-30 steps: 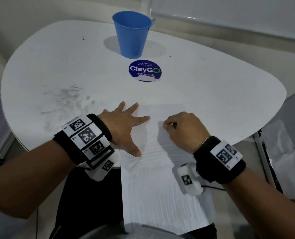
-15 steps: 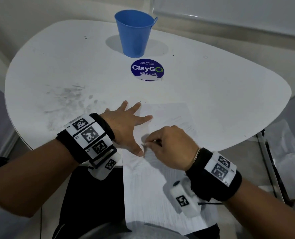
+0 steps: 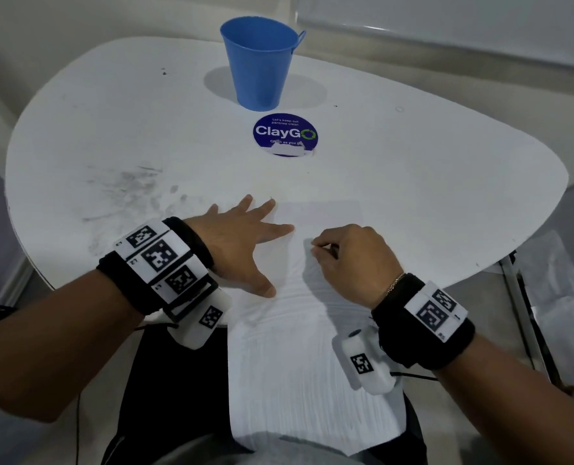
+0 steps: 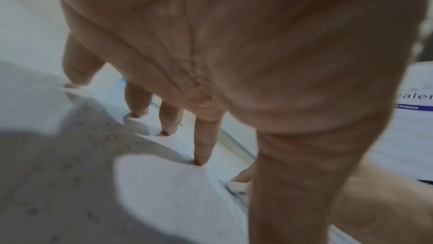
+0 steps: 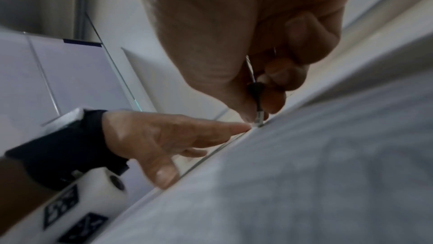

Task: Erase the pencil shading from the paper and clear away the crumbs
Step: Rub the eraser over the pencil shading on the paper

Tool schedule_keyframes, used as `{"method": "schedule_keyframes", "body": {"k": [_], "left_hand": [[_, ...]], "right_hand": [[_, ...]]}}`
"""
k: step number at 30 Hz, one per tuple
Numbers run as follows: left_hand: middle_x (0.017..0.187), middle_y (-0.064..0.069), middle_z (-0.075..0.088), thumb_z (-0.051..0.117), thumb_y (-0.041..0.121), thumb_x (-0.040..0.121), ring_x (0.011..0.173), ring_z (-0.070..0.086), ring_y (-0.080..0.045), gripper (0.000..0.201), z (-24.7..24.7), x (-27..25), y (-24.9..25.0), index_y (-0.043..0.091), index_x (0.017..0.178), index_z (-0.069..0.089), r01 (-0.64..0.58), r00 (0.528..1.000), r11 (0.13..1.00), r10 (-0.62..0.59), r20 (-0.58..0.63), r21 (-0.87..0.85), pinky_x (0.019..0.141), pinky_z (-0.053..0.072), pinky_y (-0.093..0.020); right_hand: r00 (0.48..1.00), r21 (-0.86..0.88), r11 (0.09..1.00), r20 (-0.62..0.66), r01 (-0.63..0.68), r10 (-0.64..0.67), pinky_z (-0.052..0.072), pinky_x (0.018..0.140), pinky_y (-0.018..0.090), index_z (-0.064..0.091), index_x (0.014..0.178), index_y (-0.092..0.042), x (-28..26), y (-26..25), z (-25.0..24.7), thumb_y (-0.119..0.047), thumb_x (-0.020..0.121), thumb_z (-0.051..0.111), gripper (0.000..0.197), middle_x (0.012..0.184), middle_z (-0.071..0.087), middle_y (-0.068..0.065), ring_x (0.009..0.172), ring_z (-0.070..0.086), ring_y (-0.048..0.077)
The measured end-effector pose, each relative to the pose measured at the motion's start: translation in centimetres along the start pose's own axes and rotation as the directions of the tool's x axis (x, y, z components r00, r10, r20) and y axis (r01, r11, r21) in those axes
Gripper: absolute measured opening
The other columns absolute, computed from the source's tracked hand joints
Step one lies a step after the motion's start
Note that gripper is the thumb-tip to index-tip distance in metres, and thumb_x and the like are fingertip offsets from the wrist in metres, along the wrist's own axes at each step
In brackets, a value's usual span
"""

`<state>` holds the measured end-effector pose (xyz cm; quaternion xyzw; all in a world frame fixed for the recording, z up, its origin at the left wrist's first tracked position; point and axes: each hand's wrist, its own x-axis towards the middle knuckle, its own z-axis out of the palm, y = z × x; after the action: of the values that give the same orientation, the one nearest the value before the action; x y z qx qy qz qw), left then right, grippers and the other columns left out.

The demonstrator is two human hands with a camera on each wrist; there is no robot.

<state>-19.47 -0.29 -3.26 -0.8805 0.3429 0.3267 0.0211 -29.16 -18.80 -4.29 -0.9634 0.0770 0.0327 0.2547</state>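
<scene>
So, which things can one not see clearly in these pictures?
- Thing pinched by the right hand: hidden by its fingers in head view, blurred in right wrist view.
- Pencil shading on the paper: too faint in head view.
- Crumbs: too small everywhere.
- Blue cup contents: hidden by its wall.

The right hand (image 3: 349,260) hides the eraser (image 5: 257,107); only a blurred sliver shows in the right wrist view. Pencil shading on the paper (image 3: 312,364) is too faint to make out. The left wrist view is blurred, with the left hand (image 4: 234,44) cut off at the top.
</scene>
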Motion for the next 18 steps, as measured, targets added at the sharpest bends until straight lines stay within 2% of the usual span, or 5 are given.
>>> {"method": "schedule_keyframes", "body": {"k": [5, 8, 10, 14, 18], "left_hand": [[0.163, 0.015, -0.028, 0.067, 0.078, 0.073, 0.151, -0.028, -0.016, 0.111, 0.9, 0.8, 0.2, 0.058, 0.153, -0.007, -0.028, 0.998, 1.000, 0.028, -0.049, -0.003, 0.123, -0.006, -0.054], [0.163, 0.015, -0.028, 0.068, 0.078, 0.071, 0.151, -0.027, -0.016, 0.113, 0.8, 0.9, 0.3, 0.058, 0.153, -0.007, -0.023, 0.999, 1.000, 0.023, -0.043, 0.002, 0.123, -0.004, -0.055], [0.163, 0.014, -0.028, 0.067, 0.078, 0.071, 0.151, -0.027, -0.017, 0.113, 0.7, 0.9, 0.3, 0.058, 0.153, -0.007, -0.017, 0.999, 1.000, 0.017, -0.038, 0.008, 0.123, -0.003, -0.056], [0.163, 0.015, -0.027, 0.072, 0.077, 0.069, 0.151, -0.028, -0.016, 0.116, 0.6, 0.8, 0.4, 0.059, 0.152, -0.007, -0.014, 0.999, 1.000, 0.014, -0.035, 0.000, 0.123, -0.005, -0.055], [0.163, 0.015, -0.027, 0.073, 0.074, 0.069, 0.150, -0.029, -0.016, 0.117, 0.6, 0.6, 0.6, 0.058, 0.152, -0.007, -0.012, 0.999, 1.000, 0.012, -0.030, -0.003, 0.123, -0.005, -0.055]], "right_hand": [[1.000, 0.014, 0.999, 0.012, 0.029, -0.029, 0.051, 0.067, 0.032, 0.073, 0.092, -0.020, 0.0, -0.1, 0.4, -0.027, 0.094, 0.059, 0.016, 0.059, 0.048, -0.018, 0.068, 0.058, 0.017], [0.985, 0.041, 0.994, 0.131, 0.106, -0.111, 0.044, 0.062, 0.025, 0.076, 0.093, -0.023, -0.9, -0.9, 0.4, -0.026, 0.093, 0.061, 0.015, 0.052, 0.045, -0.025, 0.059, 0.051, 0.005], [0.985, 0.018, 0.994, 0.140, 0.104, -0.105, 0.047, 0.066, 0.025, 0.076, 0.094, -0.024, -0.7, -0.9, 0.0, -0.025, 0.092, 0.061, 0.015, 0.055, 0.048, -0.027, 0.064, 0.055, 0.006], [1.000, -0.008, 1.000, -0.006, -0.004, 0.004, 0.056, 0.075, 0.036, 0.076, 0.091, -0.023, 0.4, 0.3, -0.8, -0.026, 0.092, 0.059, 0.017, 0.082, 0.073, -0.008, 0.080, 0.067, 0.021], [0.979, 0.007, 0.988, 0.134, 0.151, -0.151, 0.049, 0.068, 0.029, 0.077, 0.094, -0.025, -1.9, -1.8, 0.5, -0.025, 0.094, 0.059, 0.018, 0.079, 0.072, -0.008, 0.067, 0.059, 0.013]]}}
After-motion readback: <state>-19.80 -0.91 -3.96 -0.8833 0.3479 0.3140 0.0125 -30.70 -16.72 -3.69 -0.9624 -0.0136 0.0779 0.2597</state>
